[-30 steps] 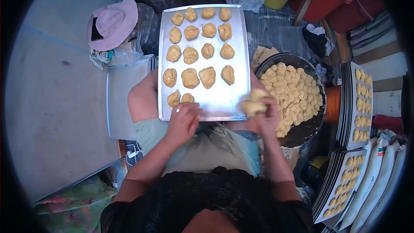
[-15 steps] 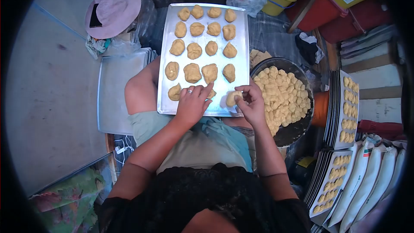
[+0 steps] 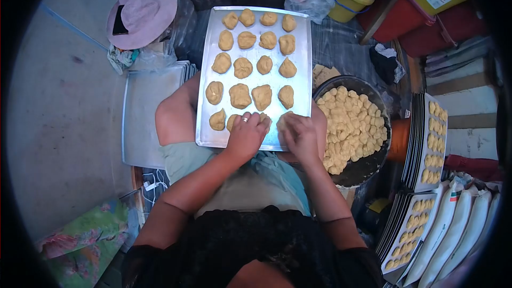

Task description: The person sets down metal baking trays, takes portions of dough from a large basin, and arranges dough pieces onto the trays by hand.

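Observation:
A metal baking tray (image 3: 213, 137) rests across the person's lap, with rows of yellowish dough balls (image 3: 240, 96) on it. My left hand (image 3: 248, 136), wearing a ring, is over the front row with its fingers curled onto a dough ball (image 3: 265, 119) that they partly hide. Another dough ball (image 3: 232, 122) shows just left of those fingers. At the tray's front right corner, my right hand (image 3: 300, 136) has its fingers closed around a dough ball (image 3: 284, 120), slightly blurred and mostly covered.
A dark round basin (image 3: 368, 168) heaped with small dough pieces (image 3: 352, 122) stands at the right. Beyond it are stacked trays of dough (image 3: 433, 138) and white sacks (image 3: 448, 234). Stacked trays (image 3: 146, 122) and a pink hat (image 3: 144, 13) lie left. Buckets (image 3: 346, 0) stand at the back.
My right hand has brought its dough ball onto the tray's front right corner. My left fingers, stretched forward before, are now drawn back and curled. The view has shifted slightly.

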Available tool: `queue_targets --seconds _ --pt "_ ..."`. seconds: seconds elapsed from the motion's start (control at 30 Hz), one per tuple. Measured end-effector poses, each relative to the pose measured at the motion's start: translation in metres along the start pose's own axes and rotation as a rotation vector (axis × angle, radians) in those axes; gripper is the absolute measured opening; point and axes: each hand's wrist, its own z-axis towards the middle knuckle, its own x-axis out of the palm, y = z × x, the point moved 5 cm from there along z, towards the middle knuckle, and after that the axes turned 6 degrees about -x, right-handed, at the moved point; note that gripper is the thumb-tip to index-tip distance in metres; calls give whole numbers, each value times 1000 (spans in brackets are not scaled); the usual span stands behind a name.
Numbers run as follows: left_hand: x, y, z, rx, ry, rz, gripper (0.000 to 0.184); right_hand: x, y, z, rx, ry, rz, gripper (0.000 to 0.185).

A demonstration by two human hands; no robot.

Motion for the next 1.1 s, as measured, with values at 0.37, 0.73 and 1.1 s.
queue_targets --seconds 0.37,0.73,1.1 --pt "-10 3 6 15 -95 -20 38 17 -2 -5 -24 97 -38 31" --pt "12 27 69 84 -82 4 35 18 -40 66 326 -11 -12 40" --pt "-30 67 33 -251 61 25 46 34 10 92 -102 210 -271 48"
